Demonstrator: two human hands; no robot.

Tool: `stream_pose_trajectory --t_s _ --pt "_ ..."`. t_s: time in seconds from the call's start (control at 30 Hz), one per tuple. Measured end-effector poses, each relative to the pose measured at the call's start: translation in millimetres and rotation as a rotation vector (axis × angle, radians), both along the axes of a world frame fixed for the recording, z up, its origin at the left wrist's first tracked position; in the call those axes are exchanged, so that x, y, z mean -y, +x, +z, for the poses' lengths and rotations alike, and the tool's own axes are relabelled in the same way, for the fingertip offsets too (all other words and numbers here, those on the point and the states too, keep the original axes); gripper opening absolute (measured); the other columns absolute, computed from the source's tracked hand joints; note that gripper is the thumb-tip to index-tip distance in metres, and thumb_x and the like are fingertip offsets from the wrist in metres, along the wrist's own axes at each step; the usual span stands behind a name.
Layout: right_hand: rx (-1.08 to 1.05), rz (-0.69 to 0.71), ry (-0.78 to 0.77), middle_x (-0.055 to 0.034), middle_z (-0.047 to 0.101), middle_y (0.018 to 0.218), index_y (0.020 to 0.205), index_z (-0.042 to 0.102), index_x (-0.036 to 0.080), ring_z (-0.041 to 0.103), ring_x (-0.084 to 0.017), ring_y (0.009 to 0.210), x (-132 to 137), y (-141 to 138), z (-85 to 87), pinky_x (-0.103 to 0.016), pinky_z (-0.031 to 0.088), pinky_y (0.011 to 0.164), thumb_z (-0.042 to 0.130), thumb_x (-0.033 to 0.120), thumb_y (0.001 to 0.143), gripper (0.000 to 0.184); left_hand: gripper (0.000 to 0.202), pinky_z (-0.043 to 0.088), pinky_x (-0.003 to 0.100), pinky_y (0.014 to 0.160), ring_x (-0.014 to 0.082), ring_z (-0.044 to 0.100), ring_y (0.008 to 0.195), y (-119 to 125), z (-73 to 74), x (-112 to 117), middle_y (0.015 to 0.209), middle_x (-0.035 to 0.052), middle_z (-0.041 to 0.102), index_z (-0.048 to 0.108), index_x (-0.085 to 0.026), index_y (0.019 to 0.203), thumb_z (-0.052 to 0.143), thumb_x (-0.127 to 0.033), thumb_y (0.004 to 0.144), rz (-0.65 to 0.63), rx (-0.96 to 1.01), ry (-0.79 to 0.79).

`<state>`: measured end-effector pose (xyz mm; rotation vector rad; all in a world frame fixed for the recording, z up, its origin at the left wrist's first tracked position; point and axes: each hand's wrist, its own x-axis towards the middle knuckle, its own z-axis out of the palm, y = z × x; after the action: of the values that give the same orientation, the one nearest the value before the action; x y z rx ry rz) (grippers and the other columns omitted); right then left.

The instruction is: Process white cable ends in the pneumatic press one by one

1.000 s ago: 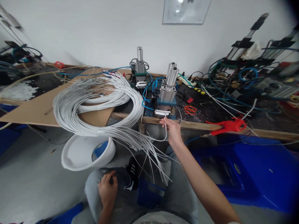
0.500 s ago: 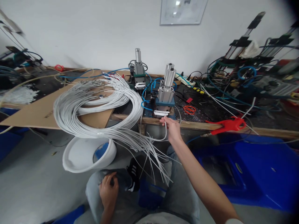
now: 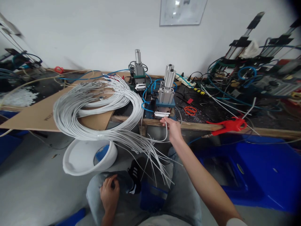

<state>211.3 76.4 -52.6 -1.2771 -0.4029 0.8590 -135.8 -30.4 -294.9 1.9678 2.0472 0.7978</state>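
Plainly, the cardboard sheet (image 3: 30,121) on the left juts past the front edge of the surface (image 3: 195,126), and a thick loop of white cables (image 3: 68,116) lies over it, sagging beyond that edge above a white bucket (image 3: 70,158) on the floor (image 3: 35,179). Further right, the left hand (image 3: 110,194) rests on the left leg (image 3: 94,188), well below the edge, its fingers loosely bent with a gap between thumb and forefinger. Loose cable ends fan out between the surface and the lap, taking up much of the room there. Next comes a metal press (image 3: 166,94) standing near the front edge, a white strip (image 3: 161,114) across its face, with a smaller press (image 3: 139,72) behind it to the left. The right hand (image 3: 174,128) is just in front, level with the edge, its fingers pinching one cable (image 3: 166,134) that curves up from the bundle; the cable's tip is hidden at the strip. To the right lie orange-handled scissors (image 3: 190,110), near the hand, then a red air gun (image 3: 229,125) overhanging the edge, well apart. Open space separates the right forearm from the lap.
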Motion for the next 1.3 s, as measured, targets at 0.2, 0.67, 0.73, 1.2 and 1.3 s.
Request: stream_pose_trajectory --t_s 0.2,0.67,0.73,1.2,1.3 --pt "-0.007 -0.001 0.000 -0.0059 0.073 0.071 0.070 0.074 0.014 0.055 -0.011 0.059 -0.2 0.4 -0.4 -0.025 0.037 0.059 0.081 0.043 0.055 0.034 0.034 0.041 0.034 0.081 0.0211 0.064 0.093 -2.0 -8.4 -0.3 0.097 0.0045 0.071 0.073 -0.018 0.097 0.043 -0.034 0.089 -0.009 -0.013 0.062" --pt "-0.051 -0.019 0.013 -0.0064 0.074 0.071 0.068 0.074 0.013 0.056 -0.010 0.059 -0.3 -3.5 4.3 -0.025 0.044 0.064 0.076 0.034 0.063 0.021 0.034 0.041 0.034 0.081 0.0214 0.064 0.094 -3.2 -10.0 -0.8 0.097 0.0039 0.071 0.072 -0.018 0.098 0.042 -0.034 0.090 -0.021 -0.040 0.066" --pt "-0.052 -0.020 0.014 -0.0066 0.074 0.071 0.068 0.074 0.013 0.058 -0.011 0.061 -0.4 -3.7 4.7 -0.025 0.044 0.064 0.076 0.034 0.063 0.021 0.034 0.041 0.035 0.081 0.0215 0.064 0.094 -3.4 -10.4 -0.7 0.098 0.0039 0.071 0.072 -0.018 0.097 0.042 -0.034 0.091 -0.022 -0.037 0.069" --pt "-0.019 -0.009 0.023 -0.0078 0.073 0.071 0.068 0.073 0.014 0.058 -0.013 0.062 0.2 -1.8 2.5 -0.026 0.044 0.063 0.079 0.039 0.056 0.028 0.034 0.041 0.036 0.084 0.0220 0.064 0.095 -4.4 -14.7 -1.1 0.097 0.0035 0.071 0.071 -0.020 0.097 0.042 -0.035 0.090 -0.013 -0.028 0.073" --pt "0.012 0.020 0.032 -0.0071 0.073 0.070 0.068 0.074 0.014 0.056 -0.013 0.060 11.0 -9.1 2.5 -0.027 0.043 0.064 0.078 0.040 0.059 0.028 0.034 0.041 0.036 0.085 0.0224 0.064 0.096 -5.0 -14.8 -0.8 0.098 0.0041 0.071 0.071 -0.019 0.098 0.042 -0.035 0.090 -0.015 -0.037 0.076"
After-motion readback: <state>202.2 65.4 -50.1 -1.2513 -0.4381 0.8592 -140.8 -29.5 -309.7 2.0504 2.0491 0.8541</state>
